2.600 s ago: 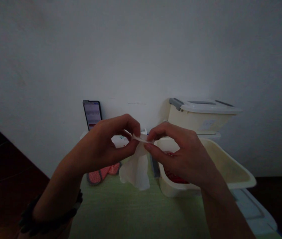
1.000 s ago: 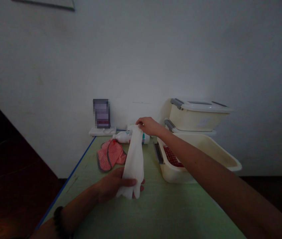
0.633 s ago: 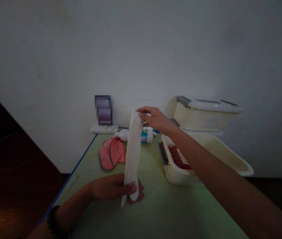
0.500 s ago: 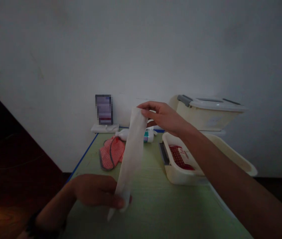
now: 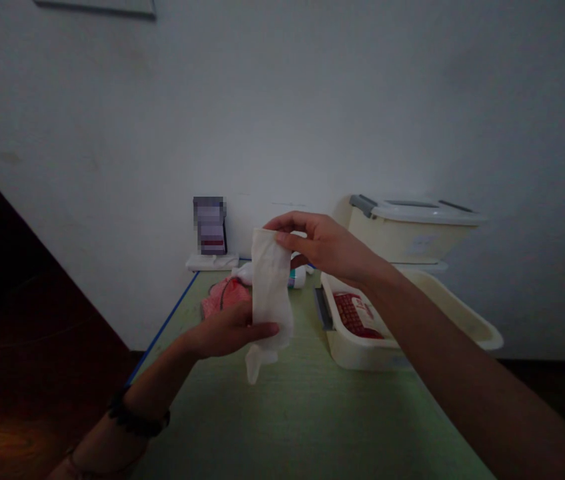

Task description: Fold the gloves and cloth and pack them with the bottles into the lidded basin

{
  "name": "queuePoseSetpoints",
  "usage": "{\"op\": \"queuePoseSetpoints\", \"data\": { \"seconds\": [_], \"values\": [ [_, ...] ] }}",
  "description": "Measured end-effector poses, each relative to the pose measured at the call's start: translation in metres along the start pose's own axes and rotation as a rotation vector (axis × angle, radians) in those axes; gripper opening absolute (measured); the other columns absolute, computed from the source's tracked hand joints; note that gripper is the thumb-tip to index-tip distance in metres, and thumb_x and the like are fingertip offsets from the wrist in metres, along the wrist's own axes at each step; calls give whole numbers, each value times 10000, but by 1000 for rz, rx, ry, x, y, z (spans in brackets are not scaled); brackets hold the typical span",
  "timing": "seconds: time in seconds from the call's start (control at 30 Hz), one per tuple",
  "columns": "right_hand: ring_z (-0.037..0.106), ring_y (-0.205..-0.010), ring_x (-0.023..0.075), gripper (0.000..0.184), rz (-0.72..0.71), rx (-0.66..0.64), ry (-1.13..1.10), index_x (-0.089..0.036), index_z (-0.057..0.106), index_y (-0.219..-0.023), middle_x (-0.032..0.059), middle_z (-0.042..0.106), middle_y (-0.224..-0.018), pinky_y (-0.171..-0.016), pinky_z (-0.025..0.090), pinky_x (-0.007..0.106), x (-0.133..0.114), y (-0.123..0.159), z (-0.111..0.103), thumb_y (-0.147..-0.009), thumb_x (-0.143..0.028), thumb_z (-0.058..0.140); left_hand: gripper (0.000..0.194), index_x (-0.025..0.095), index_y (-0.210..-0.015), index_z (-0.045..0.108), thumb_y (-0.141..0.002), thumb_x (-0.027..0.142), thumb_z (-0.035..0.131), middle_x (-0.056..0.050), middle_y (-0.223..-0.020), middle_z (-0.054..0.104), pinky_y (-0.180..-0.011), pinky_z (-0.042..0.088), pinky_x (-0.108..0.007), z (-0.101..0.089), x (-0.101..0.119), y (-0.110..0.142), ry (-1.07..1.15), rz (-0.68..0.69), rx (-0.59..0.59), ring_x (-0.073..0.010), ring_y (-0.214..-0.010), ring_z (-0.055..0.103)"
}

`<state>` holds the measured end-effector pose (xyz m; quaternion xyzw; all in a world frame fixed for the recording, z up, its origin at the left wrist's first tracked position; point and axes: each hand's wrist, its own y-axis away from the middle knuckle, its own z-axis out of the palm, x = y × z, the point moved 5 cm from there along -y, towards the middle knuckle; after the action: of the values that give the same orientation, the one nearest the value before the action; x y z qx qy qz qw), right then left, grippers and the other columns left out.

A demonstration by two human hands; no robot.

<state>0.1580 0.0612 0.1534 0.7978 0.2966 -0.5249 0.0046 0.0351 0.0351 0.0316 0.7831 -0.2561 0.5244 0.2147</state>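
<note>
A thin white glove [image 5: 271, 283] hangs upright between my two hands above the table, its finger-like ends dangling at the bottom. My right hand [image 5: 312, 241] pinches the top edge with thumb and fingertips. Lower down, my left hand [image 5: 232, 328] grips it from the left, thumb across the front and fingers hidden behind. Beyond my left hand lies a crumpled pink cloth [image 5: 225, 293] with dark edging, partly covered by that hand. Behind the glove a white bottle [image 5: 298, 277] with a teal label lies on its side, mostly hidden.
An uncovered cream bin [image 5: 362, 357] with red checked packaging [image 5: 355, 313] inside stands under my right forearm. A lidded cream bin [image 5: 407, 233] is behind it. A pixelated device [image 5: 211, 227] leans against the wall above a white power strip [image 5: 212, 262]. The green table [image 5: 282, 420] has blue edging.
My left hand has moved up and slightly right, nearer my right hand, still holding the glove. The glove now hangs straighter and looks shorter. The view has tilted slightly.
</note>
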Motion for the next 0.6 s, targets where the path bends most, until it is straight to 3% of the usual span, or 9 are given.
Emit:
{"op": "queuePoseSetpoints", "data": {
  "seconds": [0.13,0.2,0.27,0.37,0.6],
  "values": [
    [607,-926,139,242,42,-55,589,-134,597,-1086,79,647,-1052,-804,488,252,26,-12,5,-880,-145,470,329,134,-937,623,-760,412,632,-42,-879,665,-702,456,-289,28,-27,13,298,-147,-92,-179,-783,596],
    [595,-990,175,233,105,-113,713,-120,617,-1064,111,648,-1068,-883,445,287,43,-18,12,-861,-127,504,360,129,-961,611,-734,404,661,-50,-876,661,-686,462,-293,39,-37,20,445,-194,-108,-182,-778,602],
    [587,-1012,195,198,160,-179,768,-125,632,-1020,121,639,-1080,-907,431,322,58,-23,20,-858,-122,518,377,123,-968,611,-712,391,681,-54,-856,658,-668,460,-284,49,-44,26,559,-233,-131,-178,-761,604],
    [584,-984,199,222,214,-287,829,-158,583,-1079,87,591,-1130,-846,476,389,75,-28,30,-881,-243,531,359,120,-946,627,-696,370,692,-40,-790,648,-589,421,-237,57,-53,30,632,-287,-149,-137,-657,577],
    [580,-969,200,282,271,-405,905,-182,542,-1137,76,560,-1157,-800,497,390,90,-37,28,-881,-300,532,261,128,-878,637,-726,337,673,-1,-734,613,-531,306,-198,53,-55,34,531,-287,-139,-96,-599,484]
  ]
}}
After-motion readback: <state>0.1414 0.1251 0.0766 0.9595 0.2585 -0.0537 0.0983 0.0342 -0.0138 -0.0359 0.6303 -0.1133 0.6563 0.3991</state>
